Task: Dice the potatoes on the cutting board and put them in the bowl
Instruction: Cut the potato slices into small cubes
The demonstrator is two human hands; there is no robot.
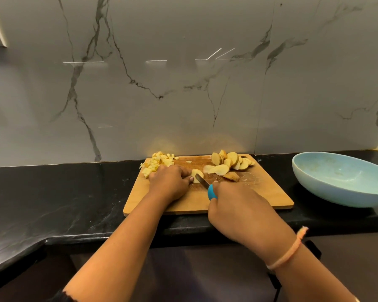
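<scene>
Left hand (169,182) lies palm-down on the board (260,192), near the middle of its left half. Its fingers are curled over one pale slice (197,175) and pin it to the wood, with the thumb tip touching the slice's near edge. Right hand (236,212) is closed round the blue handle of the knife (202,181), above the near edge of the board. Only the top of the handle shows past the thumb and forefinger. The blade points away and to the left, and its tip rests on the right side of the held slice.

Dice (156,163) are heaped at the far left corner of the board. A few cubes lie on or over the left edge, just beyond the left knuckles. Slices (231,163), uncut and skin-edged, are stacked in an overlapping pile in the far right part of the board. Several more lie flat between that pile and the knife. One small scrap sits alone near the far edge, between the two heaps.

Board lies flat on the black counter (52,203), with its far edge close to the grey veined wall (183,83) and its near edge close to the counter front. Bowl (336,177), light blue and shallow, stands on the counter to the right of the board, apart from it, and its inside shows faint smears. A thin orange band (288,253) circles the right wrist.
</scene>
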